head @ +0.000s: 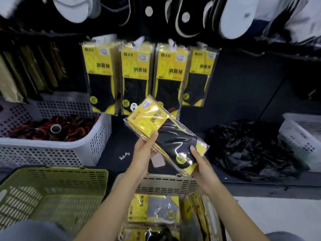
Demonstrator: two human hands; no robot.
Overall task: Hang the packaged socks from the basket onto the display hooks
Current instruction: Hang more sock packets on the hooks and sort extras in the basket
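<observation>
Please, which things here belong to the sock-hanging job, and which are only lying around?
For the job: held sock packs, left hand, right hand, beige basket, hung packs.
Only lying about: green basket, white basket, black bag, slippers.

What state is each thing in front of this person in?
Held clear-wrapped yellow-and-black sock packets, tilted, not hung.
Left hand, grips their middle.
Right hand, grips their lower end.
Yellow wall sock packets, hanging in a row.
Beige slotted plastic basket, holding more packets.
</observation>
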